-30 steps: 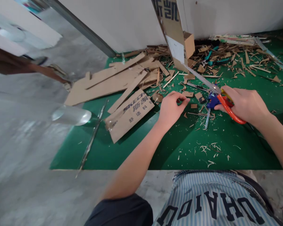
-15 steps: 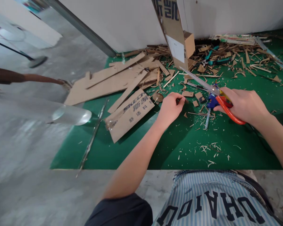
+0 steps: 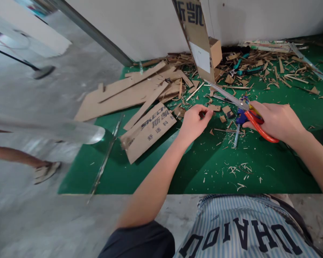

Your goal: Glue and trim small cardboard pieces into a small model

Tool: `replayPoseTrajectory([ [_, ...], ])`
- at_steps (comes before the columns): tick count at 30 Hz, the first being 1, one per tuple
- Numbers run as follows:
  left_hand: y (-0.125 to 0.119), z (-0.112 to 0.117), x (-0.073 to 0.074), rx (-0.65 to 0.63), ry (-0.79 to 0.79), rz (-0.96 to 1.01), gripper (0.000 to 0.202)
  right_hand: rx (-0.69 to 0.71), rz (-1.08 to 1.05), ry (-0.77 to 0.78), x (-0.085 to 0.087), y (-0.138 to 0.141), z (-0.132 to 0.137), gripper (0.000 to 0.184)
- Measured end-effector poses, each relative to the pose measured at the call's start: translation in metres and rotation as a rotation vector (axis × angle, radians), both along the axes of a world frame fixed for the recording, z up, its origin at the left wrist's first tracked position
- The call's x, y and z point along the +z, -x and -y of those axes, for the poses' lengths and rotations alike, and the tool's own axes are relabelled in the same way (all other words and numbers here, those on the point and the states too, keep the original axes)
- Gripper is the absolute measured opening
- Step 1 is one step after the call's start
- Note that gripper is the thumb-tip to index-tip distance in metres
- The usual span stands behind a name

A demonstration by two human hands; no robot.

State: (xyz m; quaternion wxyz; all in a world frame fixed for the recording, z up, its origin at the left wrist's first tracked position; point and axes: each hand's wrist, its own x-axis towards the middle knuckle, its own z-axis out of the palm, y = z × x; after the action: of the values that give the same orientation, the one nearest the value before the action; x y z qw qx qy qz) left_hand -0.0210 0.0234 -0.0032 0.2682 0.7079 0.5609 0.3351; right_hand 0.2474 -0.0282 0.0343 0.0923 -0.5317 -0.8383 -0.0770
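Observation:
My right hand (image 3: 278, 120) grips orange-handled scissors (image 3: 254, 118); their long blades point up-left toward a tall cardboard strip (image 3: 195, 36) leaning on the wall. My left hand (image 3: 195, 122) hovers over the green mat (image 3: 199, 168) with fingers curled into a pinch on something I cannot make out. A small cardboard scrap (image 3: 214, 107) lies just beyond its fingertips. A blue tool (image 3: 240, 116) lies under the scissors.
Flat cardboard sheets (image 3: 129, 95) and a printed piece (image 3: 149, 129) lie left on the mat. Offcuts and green-handled pliers (image 3: 243, 68) litter the back. A clear ruler (image 3: 104, 159) lies at the mat's left edge. A passer-by's sandalled foot (image 3: 45, 171) is on the concrete floor.
My left hand's fingers have closed from a loose open curl into a pinch. The scissors shifted slightly. A passer-by's leg on the left has moved toward me.

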Motion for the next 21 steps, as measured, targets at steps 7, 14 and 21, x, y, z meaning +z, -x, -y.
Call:
replayPoseTrajectory([
  [7,-0.0010,0.0009,0.0027,-0.059,-0.125,-0.101,0.043,-0.040,-0.012,-0.012,0.0000,0.0009,-0.0003,0.064],
  [14,-0.0013,-0.0016,-0.0023,-0.029,-0.092,-0.077,0.024,-0.031,-0.010,0.034,0.0027,0.0026,0.0002,0.062],
  [21,-0.0035,0.0058,0.0065,-0.100,-0.167,0.063,0.010,-0.044,-0.181,0.071,0.0010,0.0044,0.0009,0.059],
])
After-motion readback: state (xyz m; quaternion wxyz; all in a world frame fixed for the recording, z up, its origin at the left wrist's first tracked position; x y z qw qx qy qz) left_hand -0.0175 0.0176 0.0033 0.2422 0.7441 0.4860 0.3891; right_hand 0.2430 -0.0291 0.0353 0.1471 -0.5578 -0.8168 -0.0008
